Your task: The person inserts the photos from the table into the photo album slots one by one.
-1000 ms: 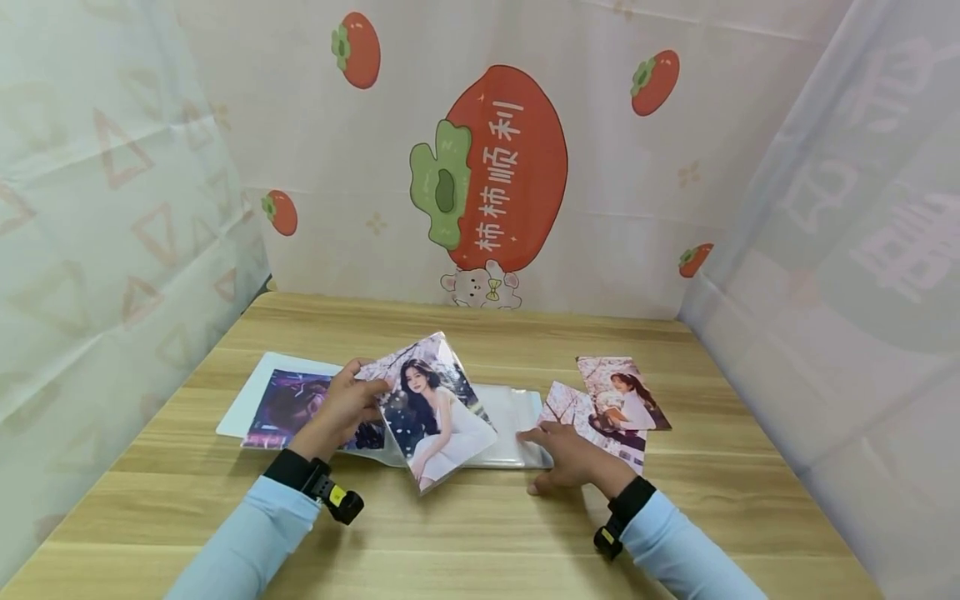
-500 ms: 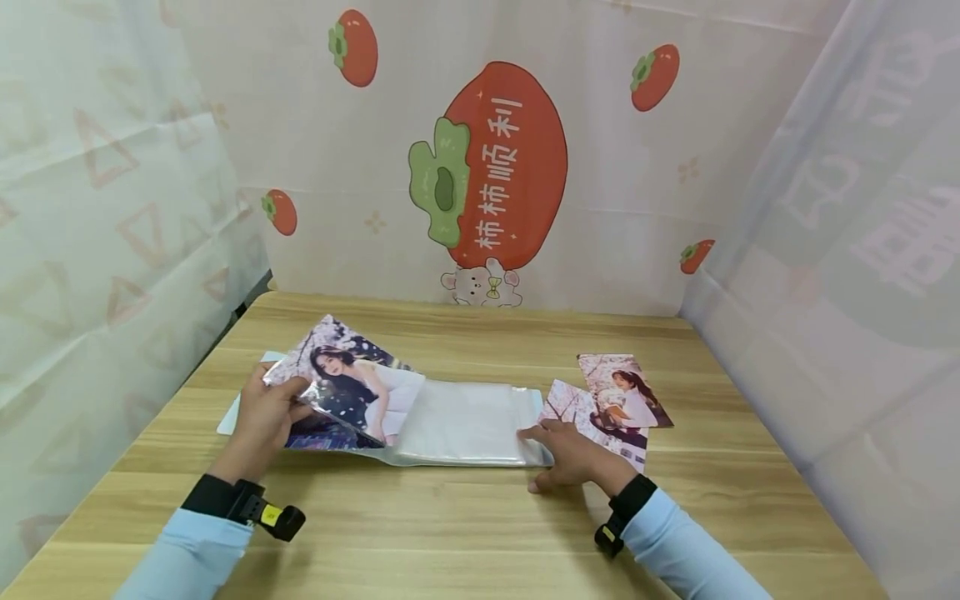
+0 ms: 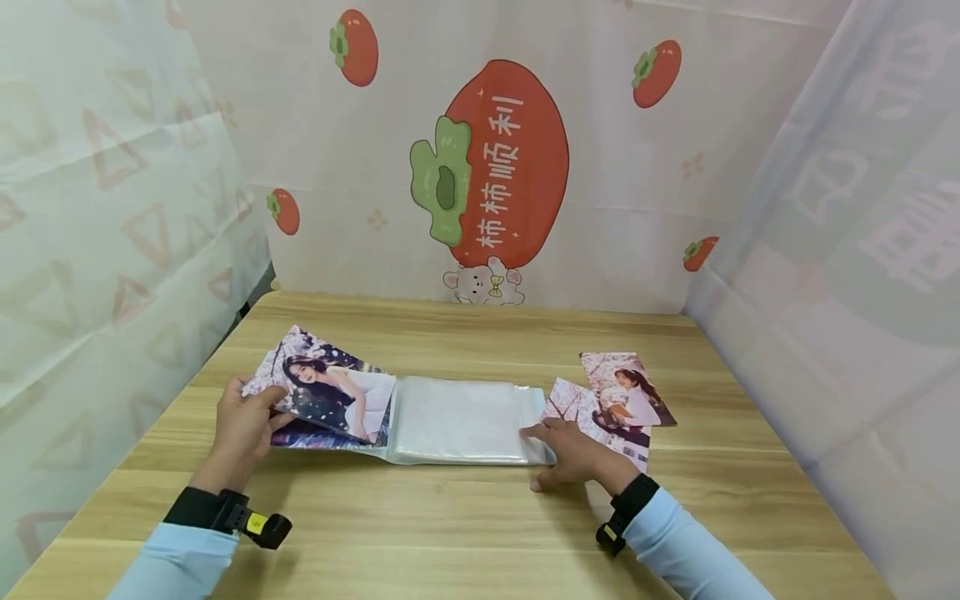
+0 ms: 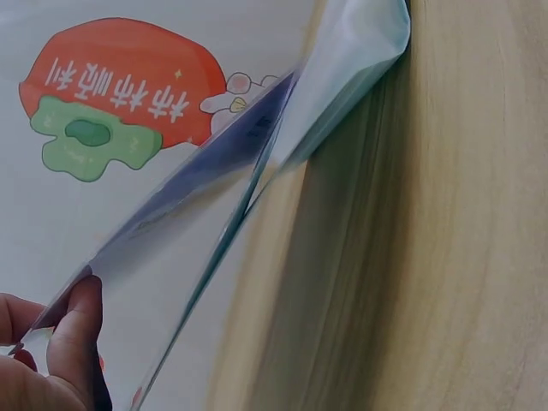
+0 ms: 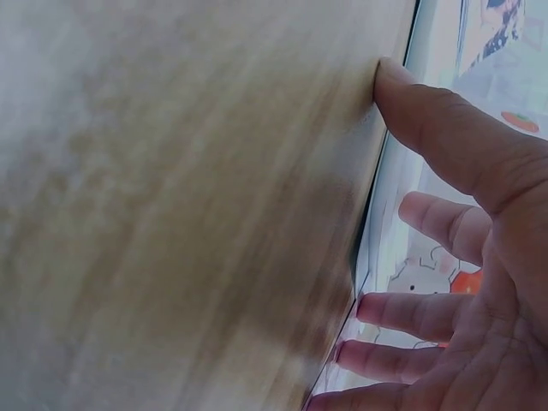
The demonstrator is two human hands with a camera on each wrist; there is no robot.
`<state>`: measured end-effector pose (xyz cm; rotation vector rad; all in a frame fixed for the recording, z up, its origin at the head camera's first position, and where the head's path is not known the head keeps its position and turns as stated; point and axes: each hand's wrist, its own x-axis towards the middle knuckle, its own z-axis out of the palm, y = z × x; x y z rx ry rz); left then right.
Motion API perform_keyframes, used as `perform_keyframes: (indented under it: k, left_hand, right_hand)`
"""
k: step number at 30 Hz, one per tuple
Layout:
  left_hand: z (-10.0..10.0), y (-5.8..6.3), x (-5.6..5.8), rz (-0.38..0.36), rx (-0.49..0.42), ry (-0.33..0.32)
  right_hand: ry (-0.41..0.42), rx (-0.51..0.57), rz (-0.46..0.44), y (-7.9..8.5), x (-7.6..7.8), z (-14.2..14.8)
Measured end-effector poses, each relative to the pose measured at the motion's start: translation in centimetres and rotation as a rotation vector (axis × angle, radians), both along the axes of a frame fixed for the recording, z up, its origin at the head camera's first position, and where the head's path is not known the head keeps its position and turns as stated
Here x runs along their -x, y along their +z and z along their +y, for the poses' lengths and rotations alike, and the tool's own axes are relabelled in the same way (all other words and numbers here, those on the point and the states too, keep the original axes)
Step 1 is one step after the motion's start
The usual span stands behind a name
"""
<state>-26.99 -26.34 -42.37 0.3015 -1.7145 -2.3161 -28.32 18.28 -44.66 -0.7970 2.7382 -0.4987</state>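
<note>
A photo album [image 3: 461,421] lies spread on the table, its clear sleeves on the right side. My left hand [image 3: 243,429] pinches the outer edge of an album page [image 3: 330,382], which carries a photo of a person in a white dress. In the left wrist view the page [image 4: 197,175] slants up from the album's spine, apart from the layer below it. Part of a purple photo shows beneath the page. My right hand [image 3: 573,457] rests at the album's right edge with its fingers extended; the right wrist view shows the thumb [image 5: 437,120] against the tabletop.
Two loose photos with pink blossoms lie right of the album: one photo [image 3: 630,390] farther back, the other photo [image 3: 570,406] partly under it and behind my right hand. Printed cloth [image 3: 360,150] hangs around the back and sides of the wooden table [image 3: 450,533].
My left hand has carried the album page leftward and lowered it over the left side, uncovering the clear sleeves. My right hand has stayed in place.
</note>
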Motion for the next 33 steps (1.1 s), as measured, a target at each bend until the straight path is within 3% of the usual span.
perform_keyframes:
  k: [4,9,18,33]
  left_hand:
    - [0.5,0.5,-0.3,-0.039,0.006,0.011]
    - [1.4,0.4,-0.2,-0.094,0.125,0.069]
    - [2.9,0.0,-0.1,-0.022,0.263,0.100]
    - [3.3,-0.9,0.3,0.021,0.312,0.109]
  right_hand:
    - [-0.004,-0.002,-0.005,-0.3,0.0,0.0]
    - [-0.010,-0.003,-0.007,-0.4,-0.1,0.1]
    - [-0.023,0.018,-0.021,-0.3,-0.2,0.0]
    - [-0.027,0.015,-0.023,-0.2,0.0,-0.1]
